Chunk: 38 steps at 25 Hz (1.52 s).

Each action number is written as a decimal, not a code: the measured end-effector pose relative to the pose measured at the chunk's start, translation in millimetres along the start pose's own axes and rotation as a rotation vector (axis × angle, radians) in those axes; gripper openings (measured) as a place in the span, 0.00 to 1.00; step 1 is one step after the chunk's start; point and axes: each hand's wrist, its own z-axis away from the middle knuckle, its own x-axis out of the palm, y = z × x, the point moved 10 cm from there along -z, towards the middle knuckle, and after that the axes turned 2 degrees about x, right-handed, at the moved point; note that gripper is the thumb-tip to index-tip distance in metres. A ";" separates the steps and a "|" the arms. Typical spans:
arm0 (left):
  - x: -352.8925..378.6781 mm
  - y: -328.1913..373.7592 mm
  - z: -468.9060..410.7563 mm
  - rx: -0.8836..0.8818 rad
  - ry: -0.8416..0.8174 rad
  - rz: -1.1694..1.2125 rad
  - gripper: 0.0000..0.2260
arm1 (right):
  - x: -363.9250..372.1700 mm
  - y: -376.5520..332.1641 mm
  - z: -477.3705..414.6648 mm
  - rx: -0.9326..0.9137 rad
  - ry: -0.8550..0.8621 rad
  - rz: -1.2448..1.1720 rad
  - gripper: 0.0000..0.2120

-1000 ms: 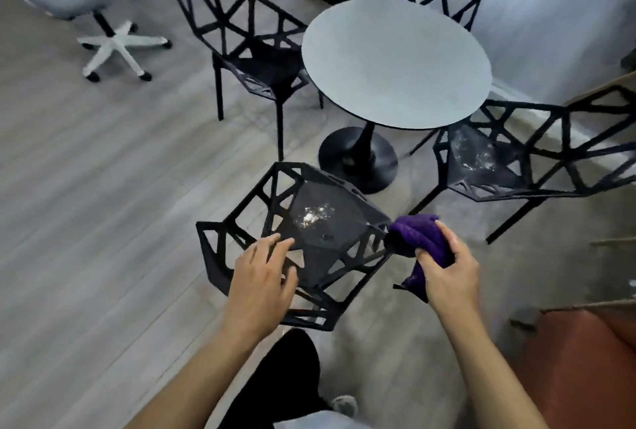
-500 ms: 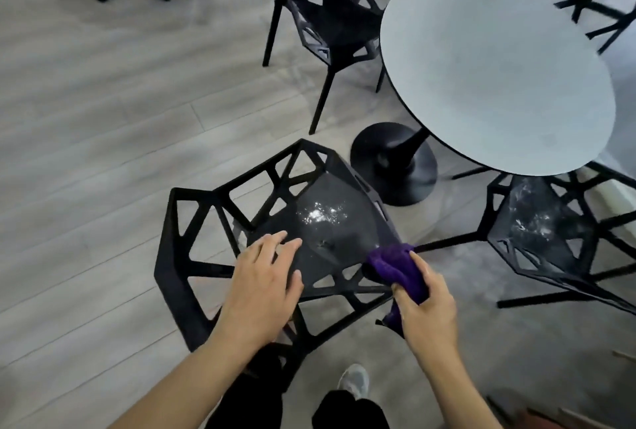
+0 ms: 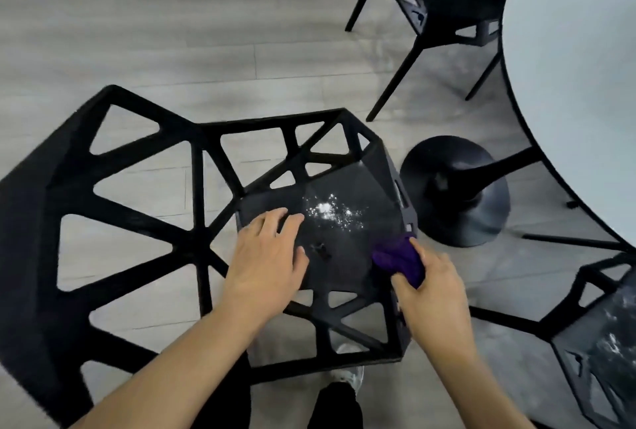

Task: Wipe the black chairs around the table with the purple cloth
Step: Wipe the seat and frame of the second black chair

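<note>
the left hand (image 3: 266, 261) lies flat, fingers spread, on the smooth faceted seat of the black chair (image 3: 192, 222) at frame centre, an angular lattice of triangular openings. the right hand (image 3: 432, 294) is clamped around the bunched, fuzzy purple cloth (image 3: 399, 258) at the seat's right edge, below a speckled white powder patch (image 3: 332, 212).

The left hand (image 3: 266, 261) was laid flat, palm down, fingers (image 3: 275, 218) spread forward. The right hand (image 3: 432, 294) was curled closed, both bare forearms being extended from below.
</note>
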 end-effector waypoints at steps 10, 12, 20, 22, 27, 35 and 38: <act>132.0 -35.6 -82.4 -0.032 -0.034 -0.208 0.26 | 119.3 1.7 -139.5 -0.516 0.077 0.382 0.25; 144.4 -49.3 -94.8 -0.039 -0.022 -0.222 0.27 | 146.2 20.6 -144.8 -0.589 0.090 0.404 0.28; 183.4 -98.2 -102.9 -0.045 -0.124 -0.265 0.44 | 163.5 26.2 -161.1 -0.611 0.158 0.376 0.32; 182.7 -103.4 -102.2 -0.058 -0.120 -0.271 0.44 | 172.4 10.4 -169.2 -0.654 0.127 0.339 0.31; 177.8 -118.6 -101.1 -0.065 -0.079 -0.116 0.43 | 214.4 -44.9 -191.7 -0.803 0.052 0.417 0.31; 186.0 -124.5 -101.0 -0.023 -0.256 -0.116 0.57 | 245.0 -5.1 -123.8 -0.965 -0.088 0.565 0.32; 186.9 -123.6 -100.0 -0.032 -0.272 -0.121 0.59 | 244.0 -19.0 -143.6 -0.963 -0.056 0.548 0.34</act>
